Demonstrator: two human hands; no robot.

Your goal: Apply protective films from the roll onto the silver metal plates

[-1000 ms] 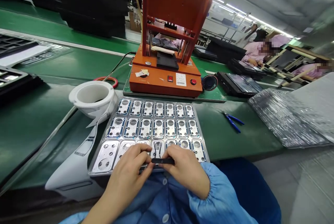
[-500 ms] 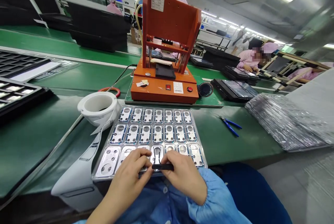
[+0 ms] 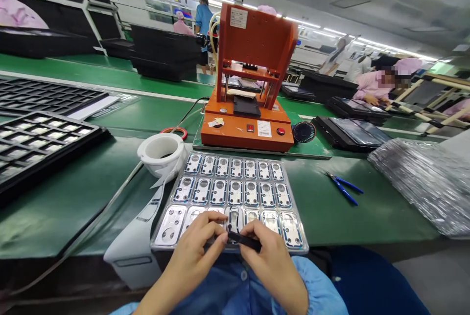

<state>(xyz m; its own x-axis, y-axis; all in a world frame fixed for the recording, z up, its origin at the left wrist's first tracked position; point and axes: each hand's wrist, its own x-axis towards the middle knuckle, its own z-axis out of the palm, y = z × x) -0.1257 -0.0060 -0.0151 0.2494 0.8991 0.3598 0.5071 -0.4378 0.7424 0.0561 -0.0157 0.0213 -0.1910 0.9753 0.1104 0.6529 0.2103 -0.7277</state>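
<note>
My left hand point(image 3: 196, 251) and my right hand point(image 3: 273, 261) meet over the near edge of a clear plastic tray point(image 3: 293, 244) that holds rows of small silver parts. Between the fingertips of both hands is a thin black strip point(image 3: 245, 241), held just above the middle pocket of the tray's near row. My left hand's fingers are curled and pinch the strip's left end. The right thumb and fingers close over its right end. Blue sleeves cover both my arms.
An orange press machine point(image 3: 249, 109) stands behind the tray. A white tape roll point(image 3: 161, 151) lies at its left, blue-handled pliers point(image 3: 343, 188) at the right. Black trays point(image 3: 40, 139) fill the left, a stack of clear trays point(image 3: 426, 178) the right. People work in the background.
The view has lifted and swung left, so everything sits further right in the picture. My hands stay pinched on the black strip, which now tilts down to the right.
</note>
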